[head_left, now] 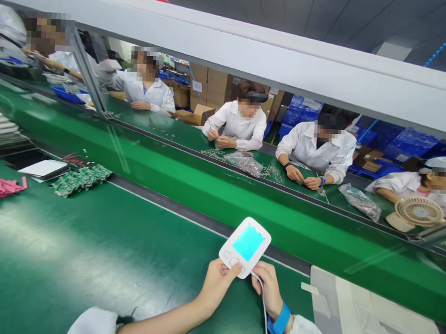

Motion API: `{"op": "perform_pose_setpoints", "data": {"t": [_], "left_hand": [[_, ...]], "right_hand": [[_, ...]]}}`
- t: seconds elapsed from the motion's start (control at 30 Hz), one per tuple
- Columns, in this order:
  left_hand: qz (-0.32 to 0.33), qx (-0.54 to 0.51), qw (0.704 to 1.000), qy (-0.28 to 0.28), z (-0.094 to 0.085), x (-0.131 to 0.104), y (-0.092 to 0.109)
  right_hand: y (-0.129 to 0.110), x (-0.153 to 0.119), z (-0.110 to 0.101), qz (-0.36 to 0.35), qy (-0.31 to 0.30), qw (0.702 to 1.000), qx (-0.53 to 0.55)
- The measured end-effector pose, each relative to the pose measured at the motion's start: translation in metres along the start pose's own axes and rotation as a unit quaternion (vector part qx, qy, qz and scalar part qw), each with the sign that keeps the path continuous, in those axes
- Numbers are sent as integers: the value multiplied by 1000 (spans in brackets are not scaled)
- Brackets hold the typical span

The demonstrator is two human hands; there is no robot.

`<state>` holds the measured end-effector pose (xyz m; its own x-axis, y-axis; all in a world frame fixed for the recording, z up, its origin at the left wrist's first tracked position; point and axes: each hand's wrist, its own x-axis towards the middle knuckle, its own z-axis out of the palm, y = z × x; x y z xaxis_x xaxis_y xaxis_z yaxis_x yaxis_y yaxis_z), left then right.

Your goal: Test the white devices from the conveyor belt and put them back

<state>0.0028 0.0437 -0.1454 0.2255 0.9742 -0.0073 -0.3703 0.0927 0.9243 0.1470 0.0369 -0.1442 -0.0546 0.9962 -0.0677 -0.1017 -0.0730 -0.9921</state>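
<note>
A white handheld device (pixel 261 235) with a lit cyan screen is held tilted above the green table. My left hand (pixel 219 282) grips its lower edge, with the thumb on the buttons below the screen. At the lower right corner of the device, my right hand (pixel 268 285) is closed around the end of a white cable (pixel 265 309), where the cable meets the casing. The fingers hide the plug itself. From there the cable runs down past my right wrist, which wears a blue band.
Green circuit boards (pixel 80 180) lie in a pile at the left, near pink pieces (pixel 1 190) and a white panel (pixel 43 168). A pale sheet (pixel 368 314) covers the right end of the table (pixel 91 260). Several co-workers in white sit beyond the green conveyor belt (pixel 192 185).
</note>
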Motion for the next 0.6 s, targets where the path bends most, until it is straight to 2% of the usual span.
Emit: {"op": "perform_pose_setpoints", "data": {"t": [0.43, 0.53, 0.6], "left_hand": [[-22, -20, 1000, -5, -1, 1, -1], [-20, -4, 1000, 2, 4, -3, 10], [-14, 16, 1000, 0, 10, -8, 27]], "right_hand": [[-2, -1, 0, -7, -9, 1000, 12], [2, 1, -3, -9, -13, 998, 68], [5, 5, -6, -21, -2, 993, 116]]}}
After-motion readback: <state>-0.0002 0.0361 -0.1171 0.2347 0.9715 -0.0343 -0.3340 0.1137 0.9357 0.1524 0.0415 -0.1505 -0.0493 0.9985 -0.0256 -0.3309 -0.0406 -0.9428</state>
